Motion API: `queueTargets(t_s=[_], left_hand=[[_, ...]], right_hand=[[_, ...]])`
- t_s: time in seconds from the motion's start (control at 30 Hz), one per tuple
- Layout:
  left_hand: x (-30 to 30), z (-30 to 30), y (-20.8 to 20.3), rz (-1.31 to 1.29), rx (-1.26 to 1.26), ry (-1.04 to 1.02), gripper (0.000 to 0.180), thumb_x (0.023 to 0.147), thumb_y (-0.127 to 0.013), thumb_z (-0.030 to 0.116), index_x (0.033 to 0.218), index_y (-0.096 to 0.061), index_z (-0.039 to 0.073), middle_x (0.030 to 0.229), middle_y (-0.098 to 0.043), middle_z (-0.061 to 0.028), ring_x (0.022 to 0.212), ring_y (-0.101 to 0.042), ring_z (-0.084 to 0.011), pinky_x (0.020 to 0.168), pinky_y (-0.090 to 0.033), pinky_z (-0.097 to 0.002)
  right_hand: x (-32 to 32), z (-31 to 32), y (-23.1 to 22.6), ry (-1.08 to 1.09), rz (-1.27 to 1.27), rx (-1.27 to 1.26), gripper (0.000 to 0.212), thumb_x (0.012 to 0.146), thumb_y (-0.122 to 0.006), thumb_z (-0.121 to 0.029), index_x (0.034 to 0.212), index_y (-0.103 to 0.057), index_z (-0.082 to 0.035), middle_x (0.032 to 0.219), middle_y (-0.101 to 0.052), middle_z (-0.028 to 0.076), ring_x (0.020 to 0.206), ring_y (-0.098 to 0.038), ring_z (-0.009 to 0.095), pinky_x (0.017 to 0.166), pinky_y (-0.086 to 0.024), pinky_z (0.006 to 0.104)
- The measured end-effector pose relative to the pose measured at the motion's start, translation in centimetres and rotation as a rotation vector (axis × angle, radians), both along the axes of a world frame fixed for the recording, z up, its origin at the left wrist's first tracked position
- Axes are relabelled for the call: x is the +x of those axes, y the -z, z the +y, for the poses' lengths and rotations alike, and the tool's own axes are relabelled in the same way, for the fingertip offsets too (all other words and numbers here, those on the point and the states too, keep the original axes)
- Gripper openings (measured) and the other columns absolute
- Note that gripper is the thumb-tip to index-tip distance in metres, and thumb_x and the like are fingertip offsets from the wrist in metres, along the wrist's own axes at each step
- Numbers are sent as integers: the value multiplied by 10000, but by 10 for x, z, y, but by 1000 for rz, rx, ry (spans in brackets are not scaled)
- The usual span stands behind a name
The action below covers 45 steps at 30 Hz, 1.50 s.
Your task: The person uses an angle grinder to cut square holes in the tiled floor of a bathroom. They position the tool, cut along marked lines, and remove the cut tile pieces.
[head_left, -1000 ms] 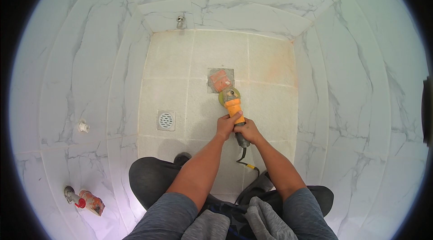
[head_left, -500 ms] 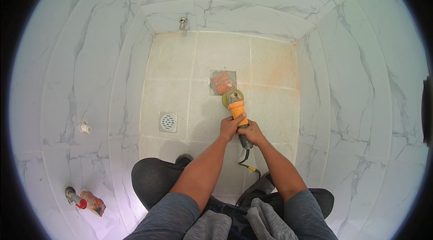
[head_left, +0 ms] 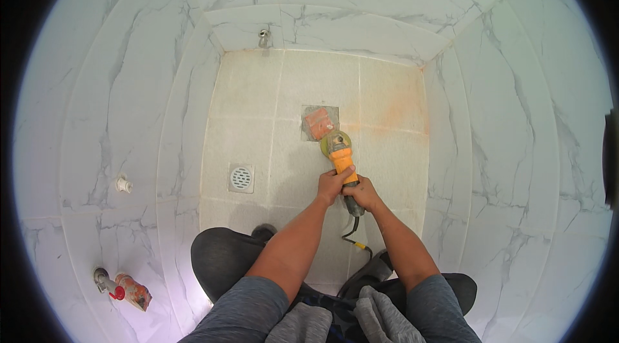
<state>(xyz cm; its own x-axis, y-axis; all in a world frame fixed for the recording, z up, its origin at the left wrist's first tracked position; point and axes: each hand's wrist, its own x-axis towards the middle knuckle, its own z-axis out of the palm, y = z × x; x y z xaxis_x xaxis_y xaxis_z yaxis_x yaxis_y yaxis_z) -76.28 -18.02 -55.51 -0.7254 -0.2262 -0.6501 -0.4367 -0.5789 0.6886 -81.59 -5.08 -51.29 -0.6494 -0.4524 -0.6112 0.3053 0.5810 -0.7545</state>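
Both hands hold an orange and black angle grinder (head_left: 343,164) low over the tiled floor. My left hand (head_left: 333,185) wraps its orange body near the head, while my right hand (head_left: 363,193) grips the dark rear part. A yellowish disc (head_left: 327,144) shows at its front end. Just beyond the disc, a square cut-out (head_left: 308,133) in the floor has an orange-red piece (head_left: 318,123) in it, perhaps a wrapper or cover. Whether the disc touches the tile I cannot tell. From the grinder's rear a black cord (head_left: 356,225) with a yellow band runs back between my legs.
A round slotted floor drain (head_left: 242,178) lies left of the grinder. Marbled walls stand on three sides. On the left are a white fitting (head_left: 124,184) and a red-handled valve (head_left: 117,292) beside an orange packet (head_left: 135,293). A metal fitting (head_left: 264,37) sticks out of the far wall.
The whole view has shifted slightly, so the floor and the grinder sit a little lower in it. Both hands keep the same hold on the angle grinder.
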Motion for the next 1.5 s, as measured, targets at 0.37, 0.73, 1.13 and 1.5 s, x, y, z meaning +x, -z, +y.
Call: queueTargets(t_s=[0.37,0.73,1.13,1.5], left_hand=[[-5,2,-3,-8,-16,0,532,844,-825,404,1086,-718,-58,979,-721,-102,798,-694,-157,670,-548,-290],[-9,2,-6,4,-17,0,538,847,-822,416,1076,-724,-61,972,-722,-105,781,-694,-152,650,-553,-286],[-14,1,-5,6,-26,19,539,848,-823,410,1088,-721,-61,970,-719,-98,773,-692,-150,634,-553,-287],[-10,1,1,-1,-8,-10,518,849,-826,406,1066,-725,-55,951,-719,-88,742,-684,-141,621,-545,-279]], right_hand=[[-4,3,9,16,-21,-16,427,692,-797,-200,1015,-668,48,883,-703,101,773,-653,186,730,-520,322],[-8,4,8,42,-39,-33,416,688,-791,-193,999,-666,54,870,-699,98,756,-646,180,716,-513,315],[-11,2,-1,36,4,-8,431,678,-806,-193,1005,-670,52,878,-707,101,773,-655,180,727,-514,313],[-7,-2,-6,22,-5,-2,411,686,-792,-193,994,-675,52,867,-705,96,762,-652,173,717,-513,311]])
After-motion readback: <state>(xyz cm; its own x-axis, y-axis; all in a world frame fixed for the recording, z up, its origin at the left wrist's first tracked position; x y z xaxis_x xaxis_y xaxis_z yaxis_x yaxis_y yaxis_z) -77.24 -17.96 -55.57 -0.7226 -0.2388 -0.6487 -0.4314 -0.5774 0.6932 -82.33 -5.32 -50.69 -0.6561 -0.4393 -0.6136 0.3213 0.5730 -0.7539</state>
